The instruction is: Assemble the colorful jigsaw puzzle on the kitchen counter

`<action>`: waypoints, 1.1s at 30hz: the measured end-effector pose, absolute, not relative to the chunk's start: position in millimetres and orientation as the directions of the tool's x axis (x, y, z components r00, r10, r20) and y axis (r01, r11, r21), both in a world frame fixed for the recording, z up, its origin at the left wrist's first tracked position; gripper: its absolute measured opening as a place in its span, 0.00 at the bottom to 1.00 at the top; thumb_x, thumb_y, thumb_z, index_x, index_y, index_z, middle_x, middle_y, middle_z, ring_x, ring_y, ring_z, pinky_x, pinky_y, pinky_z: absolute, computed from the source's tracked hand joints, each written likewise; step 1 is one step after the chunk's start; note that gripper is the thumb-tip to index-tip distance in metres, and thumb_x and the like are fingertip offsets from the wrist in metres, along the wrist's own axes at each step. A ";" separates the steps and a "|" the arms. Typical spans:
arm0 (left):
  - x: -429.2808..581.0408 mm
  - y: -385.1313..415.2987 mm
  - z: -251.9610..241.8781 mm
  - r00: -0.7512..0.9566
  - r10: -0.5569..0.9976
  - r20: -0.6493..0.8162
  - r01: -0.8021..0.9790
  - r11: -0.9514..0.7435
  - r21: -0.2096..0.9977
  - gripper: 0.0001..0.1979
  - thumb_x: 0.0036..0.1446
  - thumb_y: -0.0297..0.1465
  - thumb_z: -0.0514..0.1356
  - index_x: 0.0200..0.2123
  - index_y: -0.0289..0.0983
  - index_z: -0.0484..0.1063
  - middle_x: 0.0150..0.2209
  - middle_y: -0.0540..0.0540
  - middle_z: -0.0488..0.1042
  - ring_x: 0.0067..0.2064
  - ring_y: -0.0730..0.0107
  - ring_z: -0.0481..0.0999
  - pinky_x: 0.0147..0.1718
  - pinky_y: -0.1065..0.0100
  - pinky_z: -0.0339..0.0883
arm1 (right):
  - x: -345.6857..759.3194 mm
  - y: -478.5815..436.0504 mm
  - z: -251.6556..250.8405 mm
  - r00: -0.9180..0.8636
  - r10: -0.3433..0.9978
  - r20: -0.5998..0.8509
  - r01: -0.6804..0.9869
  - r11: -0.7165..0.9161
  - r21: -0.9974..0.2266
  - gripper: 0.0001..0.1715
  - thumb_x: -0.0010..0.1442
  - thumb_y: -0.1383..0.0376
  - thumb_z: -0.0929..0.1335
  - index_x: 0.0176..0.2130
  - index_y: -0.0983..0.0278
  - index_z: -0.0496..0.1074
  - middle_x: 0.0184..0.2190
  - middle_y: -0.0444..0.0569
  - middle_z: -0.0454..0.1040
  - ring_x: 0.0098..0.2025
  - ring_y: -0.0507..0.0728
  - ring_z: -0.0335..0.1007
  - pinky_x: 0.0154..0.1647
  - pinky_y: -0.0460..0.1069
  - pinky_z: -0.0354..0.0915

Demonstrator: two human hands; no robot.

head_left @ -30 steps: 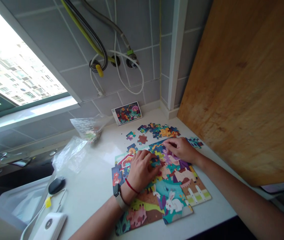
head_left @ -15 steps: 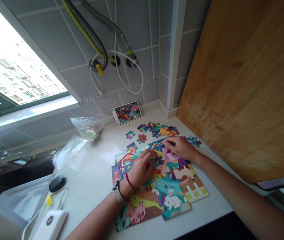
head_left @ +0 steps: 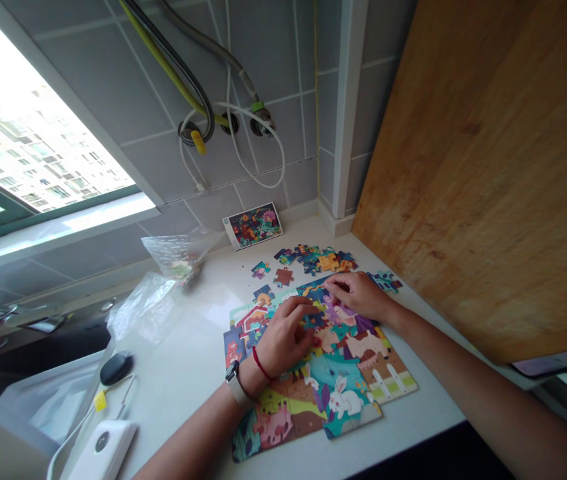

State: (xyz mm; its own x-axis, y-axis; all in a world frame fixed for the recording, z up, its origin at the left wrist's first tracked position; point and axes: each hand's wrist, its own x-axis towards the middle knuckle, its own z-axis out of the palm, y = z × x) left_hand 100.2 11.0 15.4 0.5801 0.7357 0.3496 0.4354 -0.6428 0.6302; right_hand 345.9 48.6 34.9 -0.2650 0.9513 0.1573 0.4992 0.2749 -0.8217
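The grip of the right hand (head_left: pixel 360 297) is drawn close at the far edge of the puzzle (head_left: pixel 373 387); whether a piece is pinched cannot be told. The left hand (head_left: pixel 286 340) is laid over the middle, thumb and fingers parted. Seemingly, that far edge is being fitted; alignment of tabs is called for next, with the puzzle kept steady. The puzzle is set flat on the bench (head_left: pixel 183 407), its long axis apparently left to right, right end slanted away, the rabbit's (head_left: pixel 346 402) ears pointed toward the wall (head_left: pixel 300 183).
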 end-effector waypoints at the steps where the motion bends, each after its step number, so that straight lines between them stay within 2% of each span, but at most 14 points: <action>1: 99.6 11.0 13.7 0.578 0.742 0.340 0.427 -0.630 0.648 0.22 0.57 0.20 0.59 0.54 0.42 0.71 0.57 0.41 0.71 0.41 0.67 0.78 0.41 0.64 0.79 | 345.9 48.5 35.4 -0.264 0.952 0.157 0.498 0.274 -0.823 0.21 0.68 0.54 0.65 0.33 0.60 0.81 0.23 0.44 0.80 0.24 0.55 0.73 0.28 0.48 0.66; 3: 98.8 10.8 11.3 0.570 0.751 0.333 0.416 -0.613 0.672 0.19 0.60 0.22 0.59 0.53 0.42 0.72 0.59 0.41 0.69 0.32 0.76 0.75 0.33 0.69 0.78 | 345.9 48.3 36.1 -0.266 0.952 0.153 0.492 0.271 -0.828 0.20 0.68 0.54 0.65 0.33 0.60 0.81 0.23 0.44 0.80 0.23 0.55 0.73 0.28 0.48 0.66; 5: 98.3 10.8 10.8 0.553 0.760 0.341 0.416 -0.607 0.677 0.16 0.62 0.23 0.59 0.52 0.41 0.72 0.59 0.41 0.69 0.29 0.79 0.73 0.30 0.71 0.77 | 346.1 48.1 36.1 -0.268 0.952 0.149 0.488 0.267 -0.831 0.20 0.67 0.54 0.65 0.33 0.60 0.81 0.23 0.44 0.80 0.23 0.55 0.73 0.27 0.48 0.65; 6: 98.3 10.9 11.1 0.542 0.762 0.353 0.421 -0.610 0.671 0.14 0.63 0.24 0.59 0.51 0.41 0.73 0.59 0.41 0.69 0.31 0.77 0.75 0.31 0.70 0.78 | 346.1 48.1 35.9 -0.267 0.952 0.149 0.490 0.267 -0.830 0.20 0.68 0.54 0.65 0.33 0.60 0.81 0.23 0.44 0.80 0.24 0.56 0.73 0.27 0.48 0.65; 8: 98.7 11.5 12.5 0.523 0.757 0.391 0.427 -0.630 0.649 0.12 0.64 0.24 0.60 0.50 0.41 0.73 0.58 0.40 0.70 0.42 0.68 0.80 0.38 0.68 0.80 | 346.2 48.1 35.4 -0.268 0.952 0.149 0.502 0.270 -0.822 0.20 0.68 0.54 0.65 0.33 0.60 0.81 0.23 0.44 0.80 0.24 0.56 0.73 0.28 0.48 0.65; 10: 99.8 12.9 13.3 0.520 0.741 0.425 0.426 -0.656 0.623 0.11 0.65 0.24 0.60 0.49 0.41 0.74 0.58 0.40 0.71 0.54 0.61 0.78 0.47 0.64 0.80 | 346.0 48.4 35.1 -0.272 0.949 0.157 0.516 0.281 -0.809 0.20 0.68 0.54 0.65 0.33 0.60 0.81 0.23 0.44 0.80 0.25 0.56 0.74 0.30 0.49 0.65; 11: 100.5 13.8 13.1 0.528 0.729 0.435 0.421 -0.670 0.611 0.11 0.65 0.23 0.60 0.49 0.41 0.74 0.57 0.40 0.72 0.56 0.60 0.77 0.51 0.62 0.79 | 345.8 48.6 35.1 -0.275 0.948 0.162 0.521 0.289 -0.803 0.20 0.68 0.54 0.65 0.33 0.60 0.81 0.24 0.44 0.80 0.25 0.56 0.74 0.30 0.49 0.65; 15: 103.9 17.6 8.1 0.600 0.656 0.458 0.389 -0.739 0.550 0.12 0.68 0.21 0.58 0.47 0.40 0.76 0.52 0.42 0.77 0.53 0.62 0.78 0.54 0.60 0.77 | 344.7 48.7 35.7 -0.275 0.944 0.184 0.536 0.310 -0.786 0.20 0.67 0.55 0.65 0.32 0.60 0.80 0.23 0.44 0.80 0.26 0.57 0.74 0.32 0.49 0.65; 18: 105.4 19.1 3.4 0.629 0.611 0.480 0.385 -0.782 0.491 0.12 0.70 0.22 0.56 0.47 0.40 0.78 0.51 0.42 0.79 0.55 0.60 0.77 0.55 0.57 0.76 | 344.3 48.2 36.6 -0.283 0.944 0.171 0.548 0.306 -0.779 0.19 0.68 0.55 0.65 0.33 0.60 0.80 0.24 0.45 0.80 0.27 0.57 0.75 0.32 0.49 0.65; 22: 105.2 18.6 1.7 0.617 0.626 0.477 0.437 -0.777 0.453 0.12 0.70 0.23 0.57 0.47 0.41 0.79 0.51 0.42 0.79 0.54 0.58 0.77 0.53 0.56 0.76 | 344.6 47.6 39.1 -0.299 0.944 0.140 0.568 0.294 -0.769 0.20 0.68 0.54 0.64 0.35 0.61 0.80 0.26 0.46 0.81 0.29 0.56 0.76 0.34 0.49 0.65; 28: 104.6 17.7 8.5 0.529 0.731 0.430 0.533 -0.681 0.502 0.12 0.65 0.28 0.65 0.52 0.42 0.75 0.50 0.42 0.79 0.53 0.54 0.76 0.53 0.52 0.74 | 345.4 47.9 39.6 -0.295 0.949 0.114 0.579 0.272 -0.768 0.19 0.68 0.54 0.65 0.35 0.61 0.80 0.26 0.46 0.81 0.28 0.57 0.75 0.35 0.50 0.65; 33: 103.7 18.5 12.4 0.515 0.765 0.387 0.546 -0.640 0.540 0.15 0.62 0.26 0.67 0.51 0.42 0.74 0.48 0.44 0.79 0.52 0.54 0.76 0.52 0.53 0.73 | 346.0 48.0 37.7 -0.299 0.949 0.095 0.586 0.262 -0.767 0.20 0.68 0.54 0.65 0.36 0.61 0.80 0.26 0.46 0.81 0.29 0.57 0.75 0.34 0.49 0.64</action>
State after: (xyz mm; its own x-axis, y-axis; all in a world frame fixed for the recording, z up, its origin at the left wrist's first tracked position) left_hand 103.7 18.5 12.4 0.5146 0.7653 0.3867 0.5463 -0.6402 0.5401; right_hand 346.0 48.0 37.7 -0.2995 0.9493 0.0955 0.5859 0.2619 -0.7669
